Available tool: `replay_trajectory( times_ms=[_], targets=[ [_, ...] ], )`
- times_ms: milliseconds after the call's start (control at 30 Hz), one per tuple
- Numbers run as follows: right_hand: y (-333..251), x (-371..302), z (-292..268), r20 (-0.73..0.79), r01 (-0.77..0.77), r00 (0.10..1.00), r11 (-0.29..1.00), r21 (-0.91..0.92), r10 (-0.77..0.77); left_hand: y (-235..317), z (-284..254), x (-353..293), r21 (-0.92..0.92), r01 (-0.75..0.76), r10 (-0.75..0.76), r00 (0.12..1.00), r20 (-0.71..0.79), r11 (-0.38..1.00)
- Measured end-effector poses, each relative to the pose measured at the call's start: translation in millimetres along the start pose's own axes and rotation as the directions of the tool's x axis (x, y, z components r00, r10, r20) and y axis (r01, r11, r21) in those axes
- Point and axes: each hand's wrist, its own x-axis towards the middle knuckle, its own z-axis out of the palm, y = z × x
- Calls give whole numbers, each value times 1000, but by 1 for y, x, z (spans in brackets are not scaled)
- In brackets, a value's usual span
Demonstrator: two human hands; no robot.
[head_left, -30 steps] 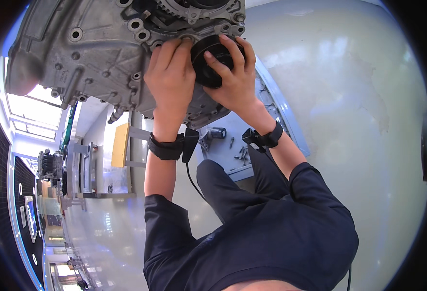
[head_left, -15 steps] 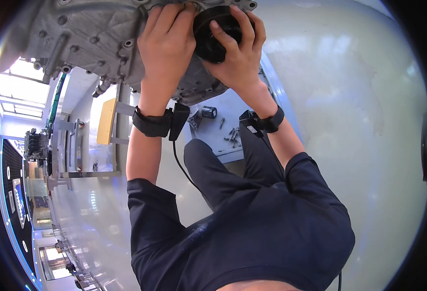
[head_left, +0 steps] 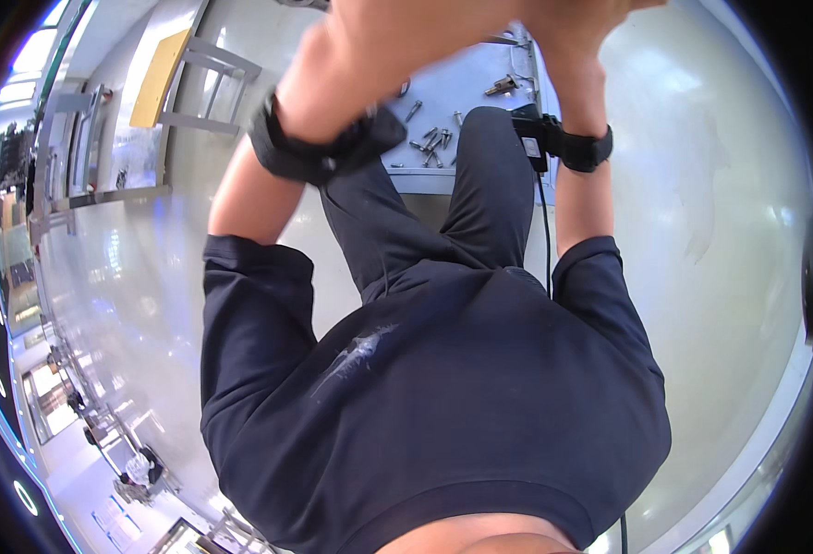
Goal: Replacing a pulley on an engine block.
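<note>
My left hand (head_left: 406,42) is raised at the top edge, smeared by motion, with its fingers cut off or hidden. Close beside it, my right hand (head_left: 573,37) reaches up to the same edge, and whether it grips anything does not show. The two hands overlap near the top middle. A small piece of grey metal (head_left: 305,3) peeks in left of them. Below the hands, a light blue-grey bench top (head_left: 467,69) carries several loose bolts (head_left: 434,143) and a short brownish metal fitting (head_left: 502,85).
Black straps with small boxes, the left strap (head_left: 286,152) and the right strap (head_left: 582,150), sit on my wrists, with a cable (head_left: 545,231) hanging from the right one. Off to the left stands a grey frame with a yellow board (head_left: 160,78). Glossy pale floor (head_left: 702,231) stretches to the right.
My view has tipped back, so the large grey metal casing is almost wholly out of the picture. The black pulley-like wheel at my right hand no longer shows. Both hands now sit higher in the picture.
</note>
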Motion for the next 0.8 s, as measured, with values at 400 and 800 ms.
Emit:
replay_trajectory(
  times_ms=[400,800],
  targets=[
    [17,-2,-10,135,18,991,999,-50,-11,-64,3,-374,52,955,-910,-294,292,-292],
    [7,-2,-12,157,66,986,997,-47,-58,-86,18,-493,863,495,-847,-411,337,103]
  ],
)
